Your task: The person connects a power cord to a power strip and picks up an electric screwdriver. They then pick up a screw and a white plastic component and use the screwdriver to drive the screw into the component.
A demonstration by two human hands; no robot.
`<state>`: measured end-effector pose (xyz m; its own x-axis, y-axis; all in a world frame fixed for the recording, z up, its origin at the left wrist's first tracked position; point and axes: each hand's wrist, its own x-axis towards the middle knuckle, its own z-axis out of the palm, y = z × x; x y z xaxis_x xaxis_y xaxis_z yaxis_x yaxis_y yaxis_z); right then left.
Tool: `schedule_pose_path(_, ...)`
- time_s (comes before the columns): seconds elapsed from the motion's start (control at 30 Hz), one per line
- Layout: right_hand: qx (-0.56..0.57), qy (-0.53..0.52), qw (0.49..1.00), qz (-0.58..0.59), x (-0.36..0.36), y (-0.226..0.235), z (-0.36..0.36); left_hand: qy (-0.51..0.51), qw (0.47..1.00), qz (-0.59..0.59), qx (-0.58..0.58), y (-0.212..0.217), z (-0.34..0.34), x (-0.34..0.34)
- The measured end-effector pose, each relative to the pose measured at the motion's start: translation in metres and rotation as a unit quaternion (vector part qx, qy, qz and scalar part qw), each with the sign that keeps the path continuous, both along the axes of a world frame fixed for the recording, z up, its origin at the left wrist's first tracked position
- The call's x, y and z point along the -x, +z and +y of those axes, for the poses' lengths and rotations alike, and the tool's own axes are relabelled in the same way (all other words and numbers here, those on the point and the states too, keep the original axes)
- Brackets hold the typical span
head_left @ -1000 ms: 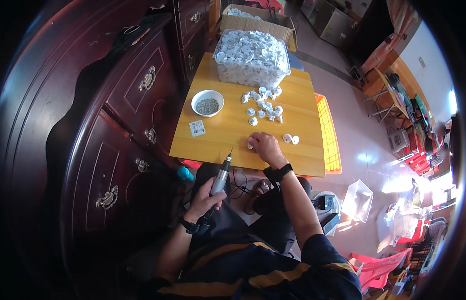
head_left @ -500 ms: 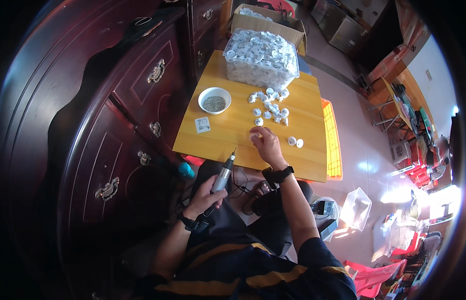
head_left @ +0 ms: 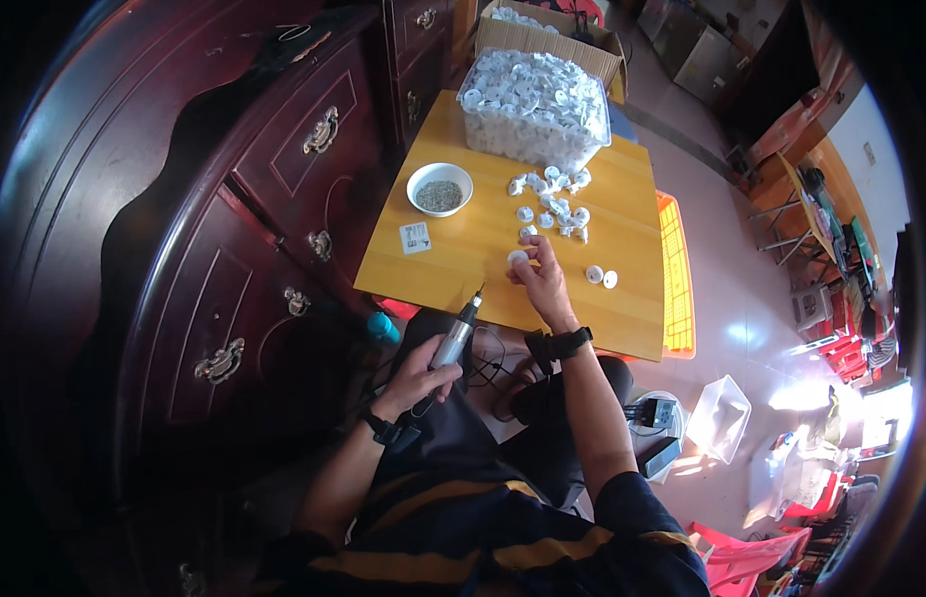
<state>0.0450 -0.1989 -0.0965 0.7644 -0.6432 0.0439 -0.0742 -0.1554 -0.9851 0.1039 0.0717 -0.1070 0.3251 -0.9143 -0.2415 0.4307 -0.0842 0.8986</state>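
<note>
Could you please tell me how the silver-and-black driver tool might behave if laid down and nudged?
The silver-and-black driver tool might roll, since its barrel looks round. It may feel fairly heavy, as its sleeve looks metallic. Its bit, being thin, could catch or bend.

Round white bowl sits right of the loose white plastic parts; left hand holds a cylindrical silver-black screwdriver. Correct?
Wrong side: the head view shows the round white bowl left of the loose white plastic parts. The left hand does hold the cylindrical silver-black screwdriver.

The screwdriver (head_left: 451,346) is silver and black, the disc (head_left: 517,258) white, the shirt (head_left: 453,527) dark with gold stripes.
</note>
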Motion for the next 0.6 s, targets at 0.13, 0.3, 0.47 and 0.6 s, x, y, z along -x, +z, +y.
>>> schedule_pose_path(0.13,-0.057,0.039,0.997,-0.024,0.001,-0.012,-0.003,-0.008,1.0,0.013,0.007,0.003,-0.007,-0.005)
schedule_pose_path(0.3,-0.084,0.048,0.994,-0.046,0.001,-0.022,0.001,-0.008,1.0,0.0,-0.007,0.009,-0.011,-0.003)
schedule_pose_path(0.47,-0.08,0.05,0.995,-0.028,0.002,-0.018,0.005,-0.006,1.0,-0.008,-0.015,0.01,-0.014,-0.003)
schedule_pose_path(0.6,-0.043,0.061,0.997,-0.037,0.002,-0.023,0.002,-0.01,0.999,-0.016,-0.031,0.013,-0.021,-0.001)
